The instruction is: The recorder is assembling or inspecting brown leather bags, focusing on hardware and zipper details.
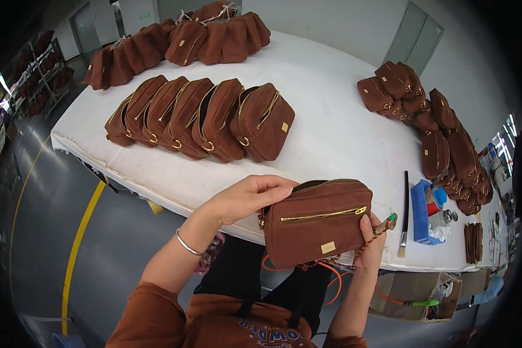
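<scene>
I hold a brown fabric pouch [319,223] with gold zippers and a small gold tag in front of me, just above the near edge of the white table [330,122]. My left hand [246,197] grips its upper left corner by the top zipper end. My right hand [371,243] holds the pouch's right side from behind, with a braided cord and a small green-tipped tool by its fingers. A silver bangle is on my left wrist.
A row of several matching brown pouches [203,119] stands on the table's left. More are piled at the far edge [180,40] and along the right [441,133]. A black-handled brush [404,214], a blue box [421,211] and small bottles lie right of my hands.
</scene>
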Tool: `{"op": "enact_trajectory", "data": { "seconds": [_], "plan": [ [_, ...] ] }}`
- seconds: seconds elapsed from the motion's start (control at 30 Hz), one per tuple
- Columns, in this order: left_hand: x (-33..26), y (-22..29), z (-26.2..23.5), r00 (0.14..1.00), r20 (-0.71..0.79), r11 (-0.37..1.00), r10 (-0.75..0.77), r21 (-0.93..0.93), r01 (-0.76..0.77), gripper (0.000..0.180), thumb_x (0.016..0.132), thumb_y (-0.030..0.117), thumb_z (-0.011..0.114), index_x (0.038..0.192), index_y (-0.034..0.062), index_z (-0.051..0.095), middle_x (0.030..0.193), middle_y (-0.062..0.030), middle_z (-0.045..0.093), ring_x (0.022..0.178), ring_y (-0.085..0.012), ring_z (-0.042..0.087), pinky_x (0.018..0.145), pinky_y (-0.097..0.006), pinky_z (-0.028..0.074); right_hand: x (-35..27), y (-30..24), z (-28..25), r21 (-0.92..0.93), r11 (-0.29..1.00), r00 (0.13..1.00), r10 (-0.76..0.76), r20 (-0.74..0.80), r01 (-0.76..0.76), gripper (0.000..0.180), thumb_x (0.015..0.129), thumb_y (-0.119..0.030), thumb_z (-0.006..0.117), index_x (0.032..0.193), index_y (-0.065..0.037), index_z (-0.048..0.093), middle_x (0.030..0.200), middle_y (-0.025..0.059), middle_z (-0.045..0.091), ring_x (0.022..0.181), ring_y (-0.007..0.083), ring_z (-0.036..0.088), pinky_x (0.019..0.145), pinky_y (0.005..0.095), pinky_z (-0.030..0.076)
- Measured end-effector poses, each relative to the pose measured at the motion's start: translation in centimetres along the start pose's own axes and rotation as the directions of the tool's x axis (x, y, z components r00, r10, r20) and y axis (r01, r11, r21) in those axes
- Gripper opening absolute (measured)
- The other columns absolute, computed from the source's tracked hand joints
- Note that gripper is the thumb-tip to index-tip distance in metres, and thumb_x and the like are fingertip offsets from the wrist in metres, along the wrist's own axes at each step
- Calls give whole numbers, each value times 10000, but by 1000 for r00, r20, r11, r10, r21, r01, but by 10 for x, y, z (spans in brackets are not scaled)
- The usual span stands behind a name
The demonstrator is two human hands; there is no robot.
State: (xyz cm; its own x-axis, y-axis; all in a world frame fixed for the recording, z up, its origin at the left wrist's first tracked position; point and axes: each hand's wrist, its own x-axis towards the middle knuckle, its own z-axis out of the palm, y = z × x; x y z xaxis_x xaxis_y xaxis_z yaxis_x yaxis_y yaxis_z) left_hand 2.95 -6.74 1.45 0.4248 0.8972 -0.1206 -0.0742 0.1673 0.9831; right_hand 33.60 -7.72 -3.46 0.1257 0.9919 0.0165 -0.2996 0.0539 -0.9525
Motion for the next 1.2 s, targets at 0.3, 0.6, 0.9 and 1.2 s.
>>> {"op": "enact_trajectory", "data": {
  "seconds": [0.3,0.6,0.9,1.2],
  "plan": [
    [-11,-3,27,954,-175,969,244,0,-248,516,972,248,611,1402,18,442,1233,-78,586,1059,-118,574,887,-274,480,-4,-4,6,103,995,994,14,-113,-2,385,917,-182,678,1195,64,574,1089,129,669,922,194,672,807,318,563],
    [-2,-12,55,798,-449,895,403,10,-446,653,969,209,615,1486,-9,281,1318,-131,520,1172,-153,521,999,-290,422,-29,7,31,54,986,969,-142,-201,156,282,968,-166,611,1139,55,575,1071,112,650,941,161,634,836,296,522],
    [-7,21,22,863,-266,901,429,59,-430,539,945,101,628,1429,-1,412,1290,-75,570,1161,-114,525,1006,-270,422,-43,-8,-2,-75,976,958,-216,-187,206,342,1030,-315,478,1068,10,580,934,86,634,461,7,319,395,186,239],
    [-5,37,11,914,133,790,382,467,-398,541,897,188,695,1383,43,507,1179,-93,657,1057,-130,596,918,-287,477,-45,-46,31,2,933,933,-359,22,359,420,1031,-361,411,990,31,555,849,134,620,456,33,347,404,181,287]
  ]
}}
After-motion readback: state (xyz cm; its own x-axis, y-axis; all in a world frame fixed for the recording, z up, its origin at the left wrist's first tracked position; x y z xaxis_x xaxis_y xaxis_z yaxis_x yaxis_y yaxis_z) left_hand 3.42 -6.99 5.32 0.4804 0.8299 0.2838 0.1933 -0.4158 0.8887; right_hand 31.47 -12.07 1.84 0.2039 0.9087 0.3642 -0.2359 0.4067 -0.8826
